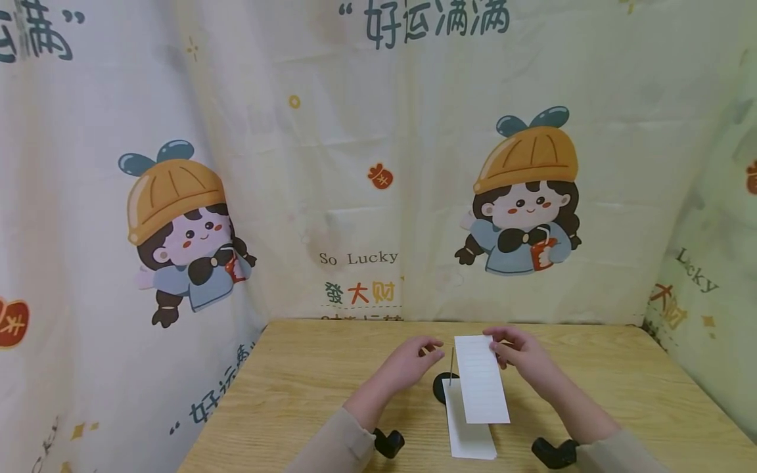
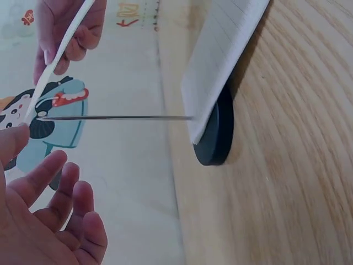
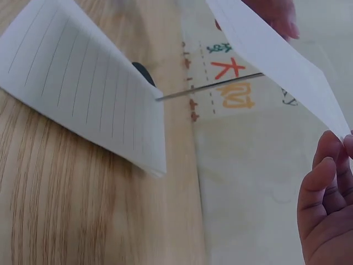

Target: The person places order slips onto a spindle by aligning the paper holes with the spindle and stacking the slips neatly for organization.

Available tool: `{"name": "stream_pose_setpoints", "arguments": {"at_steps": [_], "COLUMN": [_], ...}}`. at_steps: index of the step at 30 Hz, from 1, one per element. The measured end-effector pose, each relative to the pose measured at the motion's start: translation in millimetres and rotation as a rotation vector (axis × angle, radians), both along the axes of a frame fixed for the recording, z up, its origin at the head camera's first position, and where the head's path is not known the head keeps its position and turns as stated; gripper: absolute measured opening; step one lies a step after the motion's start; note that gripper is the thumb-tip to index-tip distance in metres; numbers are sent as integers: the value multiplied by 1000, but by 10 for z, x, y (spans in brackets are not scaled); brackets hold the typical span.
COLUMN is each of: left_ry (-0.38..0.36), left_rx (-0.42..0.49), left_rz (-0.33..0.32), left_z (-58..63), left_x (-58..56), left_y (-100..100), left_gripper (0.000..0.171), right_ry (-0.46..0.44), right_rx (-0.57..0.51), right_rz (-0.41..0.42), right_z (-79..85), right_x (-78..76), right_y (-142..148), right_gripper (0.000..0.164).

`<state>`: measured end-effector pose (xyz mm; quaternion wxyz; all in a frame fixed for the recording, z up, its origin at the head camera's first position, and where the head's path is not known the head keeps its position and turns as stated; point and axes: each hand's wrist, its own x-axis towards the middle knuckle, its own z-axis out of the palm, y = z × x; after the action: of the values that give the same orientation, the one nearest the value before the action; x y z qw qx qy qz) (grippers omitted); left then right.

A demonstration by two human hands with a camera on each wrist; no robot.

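Note:
A paper spike stands on the table, its thin metal rod (image 1: 452, 365) rising from a round black base (image 2: 223, 130). Lined paper (image 3: 91, 83) is impaled low on the rod, sloping down to the table. My right hand (image 1: 523, 358) pinches a separate white lined sheet (image 1: 481, 381) by its upper right edge, holding it above the lower paper. The sheet is close to the rod's tip; whether the tip pierces it I cannot tell. Left of the rod, my left hand (image 1: 412, 361) hovers with loosely bent fingers, apart from the sheet in the head view.
The wooden table (image 1: 319, 368) ends at a printed cloth backdrop (image 1: 432, 197) behind, with more cloth on both sides. Black wrist camera mounts (image 1: 554, 453) show below the forearms.

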<state>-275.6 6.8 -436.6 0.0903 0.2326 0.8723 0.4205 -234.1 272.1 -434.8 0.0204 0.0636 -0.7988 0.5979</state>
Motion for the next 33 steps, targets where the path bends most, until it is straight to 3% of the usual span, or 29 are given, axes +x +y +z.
{"name": "stream_pose_setpoints", "arguments": {"at_steps": [8, 18, 33], "left_ry": [24, -17, -25], "left_rx": [41, 63, 68], "left_rz": [32, 73, 78], "left_z": [43, 67, 9], "left_x": [-11, 6, -53], "left_y": [102, 219, 289], "left_gripper": [35, 28, 24], "right_ry": [-18, -18, -39], "right_rx": [-13, -19, -21], "right_rz": [-1, -15, -37], "right_z": [-56, -90, -78], "right_x": [-87, -80, -66], "right_y": [-113, -180, -187], "right_gripper": [34, 30, 31]}}
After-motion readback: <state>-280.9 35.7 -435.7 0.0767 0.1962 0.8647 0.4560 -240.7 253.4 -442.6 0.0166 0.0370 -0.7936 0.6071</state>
